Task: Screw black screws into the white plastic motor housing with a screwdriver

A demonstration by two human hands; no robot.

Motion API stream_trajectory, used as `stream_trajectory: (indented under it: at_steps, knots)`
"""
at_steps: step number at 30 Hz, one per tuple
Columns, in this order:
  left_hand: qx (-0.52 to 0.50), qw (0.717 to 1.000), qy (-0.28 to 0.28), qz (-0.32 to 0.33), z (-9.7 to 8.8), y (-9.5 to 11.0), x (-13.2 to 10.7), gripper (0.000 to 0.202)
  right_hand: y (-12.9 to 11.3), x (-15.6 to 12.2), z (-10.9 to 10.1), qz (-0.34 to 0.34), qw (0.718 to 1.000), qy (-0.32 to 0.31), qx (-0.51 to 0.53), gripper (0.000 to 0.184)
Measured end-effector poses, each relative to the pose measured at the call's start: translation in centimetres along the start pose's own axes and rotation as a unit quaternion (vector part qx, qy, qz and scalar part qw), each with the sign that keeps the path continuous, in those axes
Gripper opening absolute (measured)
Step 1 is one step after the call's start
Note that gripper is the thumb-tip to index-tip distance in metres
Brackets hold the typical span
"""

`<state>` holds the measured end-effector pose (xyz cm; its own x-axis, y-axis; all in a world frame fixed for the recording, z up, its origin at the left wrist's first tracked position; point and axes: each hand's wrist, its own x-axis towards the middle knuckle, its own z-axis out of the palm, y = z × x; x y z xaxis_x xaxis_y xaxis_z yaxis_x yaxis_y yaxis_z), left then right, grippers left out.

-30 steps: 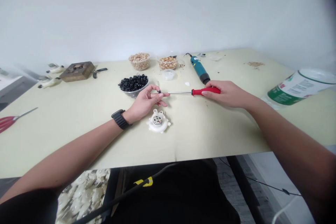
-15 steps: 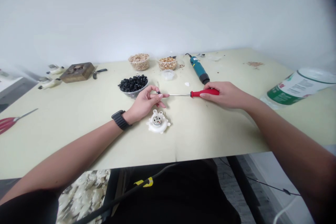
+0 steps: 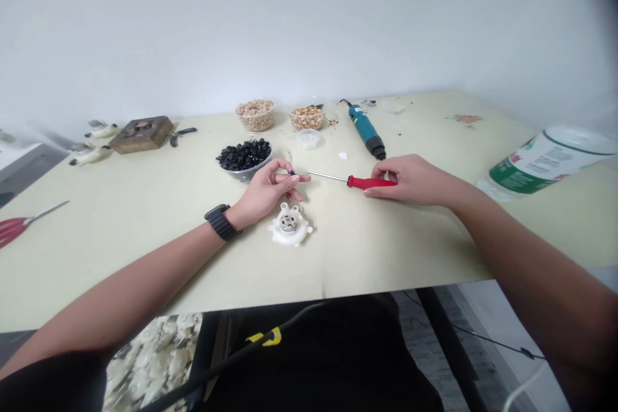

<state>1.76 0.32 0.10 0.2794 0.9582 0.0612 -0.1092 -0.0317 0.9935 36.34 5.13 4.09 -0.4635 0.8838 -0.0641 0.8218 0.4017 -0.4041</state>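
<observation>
My left hand (image 3: pixel 271 188), with a dark watch on its wrist, pinches a small black part (image 3: pixel 291 172) between thumb and fingers. In my right hand (image 3: pixel 410 179) is the red handle of a screwdriver (image 3: pixel 371 183). Its thin metal shaft points left, the tip just short of my left fingertips. On the table below my left hand lies a white plastic housing (image 3: pixel 290 235) with a round metal motor (image 3: pixel 288 223) in its middle. Close behind my left hand stands a clear bowl of black parts (image 3: pixel 244 156).
Farther back are tubs of small tan pieces (image 3: pixel 255 116) and brass-coloured pieces (image 3: pixel 308 118), plus a teal electric screwdriver (image 3: pixel 365 131). A labelled plastic tub (image 3: pixel 535 161) lies tilted at right. A brown block (image 3: pixel 142 134) and a red-handled tool (image 3: pixel 19 228) are at left.
The screwdriver has pulled slightly back, its tip coming away from my left fingers and its handle dipping. My right hand's grip has shifted on the handle. The left hand stays nearly still.
</observation>
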Motion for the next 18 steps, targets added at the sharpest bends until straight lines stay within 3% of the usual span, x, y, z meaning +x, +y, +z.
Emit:
stream_trajectory:
  at_steps: [3, 5, 8, 10, 13, 18]
  knots:
    - [-0.001, 1.0, 0.003, -0.004, 0.0, 0.0, 0.0, 0.053, 0.0, -0.1, -0.1, -0.023, 0.999, 0.034, 0.025, 0.045]
    - [-0.001, 1.0, 0.006, -0.001, 0.0, 0.0, 0.0, 0.053, -0.1, -0.1, -0.2, -0.036, 0.988, 0.132, 0.076, 0.038]
    - [-0.004, 1.0, 0.01, 0.005, 0.0, -0.1, 0.1, 0.053, -0.2, -0.1, -0.6, -0.04, 0.931, 0.318, 0.176, 0.029]
    - [-0.006, 1.0, 0.013, 0.005, 0.1, -0.2, 0.1, 0.054, -0.1, 0.0, -0.9, -0.051, 0.892, 0.392, 0.221, 0.024]
    - [-0.003, 1.0, 0.016, 0.001, 0.1, -0.2, 0.2, 0.055, 0.4, 0.2, -1.1, -0.065, 0.867, 0.431, 0.244, 0.018]
    - [-0.008, 1.0, 0.016, -0.007, 0.0, 0.1, 0.1, 0.056, 0.9, 0.5, -0.9, -0.029, 0.887, 0.428, 0.17, 0.021]
